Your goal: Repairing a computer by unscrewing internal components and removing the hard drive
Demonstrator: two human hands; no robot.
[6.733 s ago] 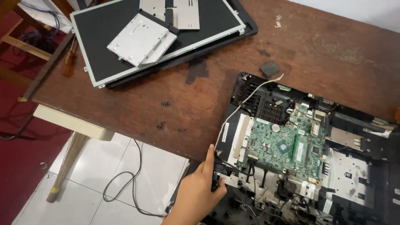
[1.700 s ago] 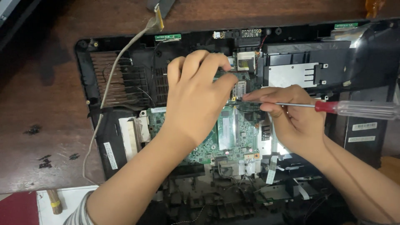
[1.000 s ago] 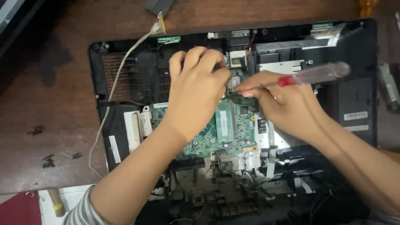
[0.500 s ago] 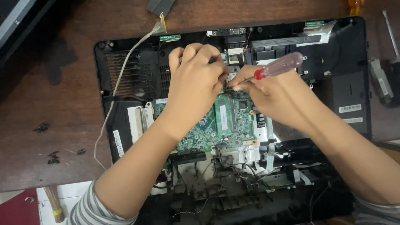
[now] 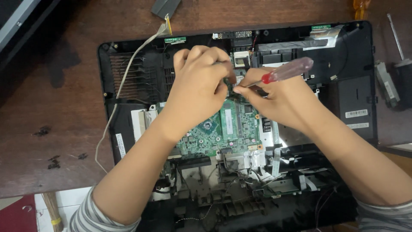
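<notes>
Right hand point(image 5: 279, 101) grips the screwdriver point(image 5: 285, 72), shaft slanting down-left onto the board point(image 5: 223, 129); left hand point(image 5: 199, 88) curls beside the tip, touching.

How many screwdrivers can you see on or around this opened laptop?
2. One with a clear red handle is in the right hand over the laptop's board; a second lies on the table at the far right. Others may be hidden beyond the frame.

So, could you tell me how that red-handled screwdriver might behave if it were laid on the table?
The screwdriver would probably roll, since its handle looks round and smooth. It seems stiff and light, as the right hand holds it in the fingers alone.
</notes>
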